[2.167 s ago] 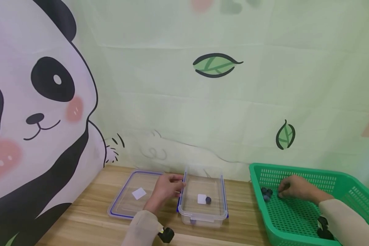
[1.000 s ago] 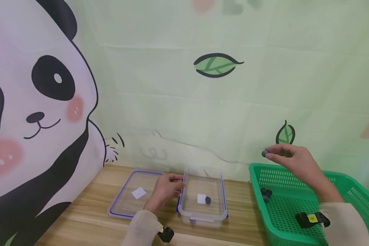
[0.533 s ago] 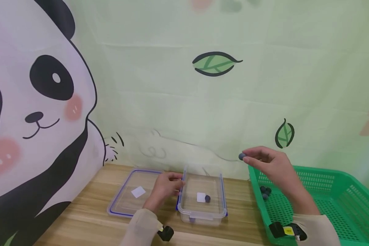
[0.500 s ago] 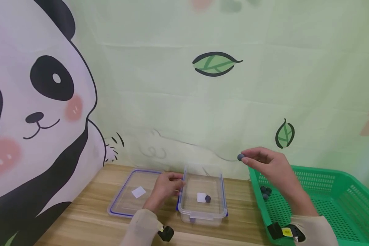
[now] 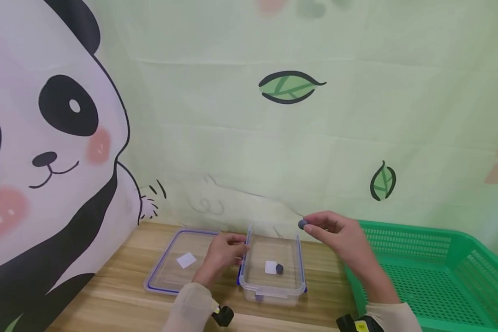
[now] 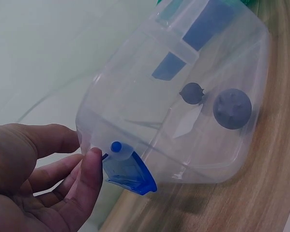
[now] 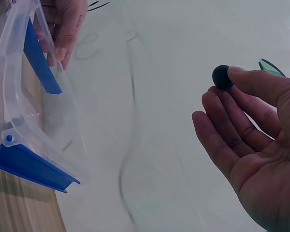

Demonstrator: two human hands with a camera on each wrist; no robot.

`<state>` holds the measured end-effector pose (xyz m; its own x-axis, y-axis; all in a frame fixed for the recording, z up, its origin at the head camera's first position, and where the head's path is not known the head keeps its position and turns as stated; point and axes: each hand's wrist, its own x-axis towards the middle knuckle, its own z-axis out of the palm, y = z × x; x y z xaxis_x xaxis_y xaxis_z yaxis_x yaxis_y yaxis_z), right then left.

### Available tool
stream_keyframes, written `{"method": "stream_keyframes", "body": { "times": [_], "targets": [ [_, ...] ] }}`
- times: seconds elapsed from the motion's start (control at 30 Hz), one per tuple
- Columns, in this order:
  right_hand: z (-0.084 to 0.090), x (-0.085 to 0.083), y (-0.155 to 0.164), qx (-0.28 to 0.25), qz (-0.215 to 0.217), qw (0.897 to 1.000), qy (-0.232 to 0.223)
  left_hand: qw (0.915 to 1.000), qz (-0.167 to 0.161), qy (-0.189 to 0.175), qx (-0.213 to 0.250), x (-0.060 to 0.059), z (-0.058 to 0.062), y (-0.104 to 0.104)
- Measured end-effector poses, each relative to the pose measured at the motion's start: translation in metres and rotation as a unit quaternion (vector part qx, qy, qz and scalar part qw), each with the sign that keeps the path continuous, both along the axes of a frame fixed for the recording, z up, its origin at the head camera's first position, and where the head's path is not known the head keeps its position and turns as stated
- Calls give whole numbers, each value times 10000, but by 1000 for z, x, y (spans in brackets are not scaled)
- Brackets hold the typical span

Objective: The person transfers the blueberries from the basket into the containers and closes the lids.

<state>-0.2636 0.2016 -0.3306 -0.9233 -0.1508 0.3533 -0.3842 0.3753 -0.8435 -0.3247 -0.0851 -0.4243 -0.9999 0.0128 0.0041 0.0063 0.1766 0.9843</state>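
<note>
My right hand [image 5: 346, 240] pinches a blueberry [image 5: 302, 224] between thumb and fingertips, above and just right of the clear plastic food container [image 5: 274, 292]. The right wrist view shows that same blueberry [image 7: 222, 77] at the thumb tip, the other fingers loosely bent. At the container's left side, my left hand [image 5: 223, 254] holds the wall by its rim, near a blue latch [image 6: 130, 171]. Inside the container lie two blueberries: one [image 5: 279, 269] beside a white square, another [image 6: 232, 108] close to the front wall.
Left of the container, a clear lid [image 5: 162, 282] with a blue seal and a white square lies flat on the wooden table [image 5: 120, 295]. To the right stands a green perforated basket [image 5: 423, 276]; my right arm covers its left part. A printed cloth [image 5: 216, 138] hangs behind.
My right hand has lifted a blueberry out of the green basket and carried it left, lowering slightly near the container. The left hand has stayed at the container's side.
</note>
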Motion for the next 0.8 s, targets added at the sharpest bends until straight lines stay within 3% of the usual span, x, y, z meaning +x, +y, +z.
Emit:
{"method": "stream_keyframes", "body": {
  "times": [0.2, 0.5, 0.8],
  "targets": [
    [-5, -2, -6, 51, 59, 9999, 83, 10000, 57, 1, -37, 0, 1, 2],
    [-29, -8, -31, 260, 327, 9991, -92, 9999, 15, 61, -130, 1, 1, 3],
    [-57, -13, -53, 471, 946, 9942, -180, 9998, 28, 138, -142, 0, 0, 4]
  ]
}}
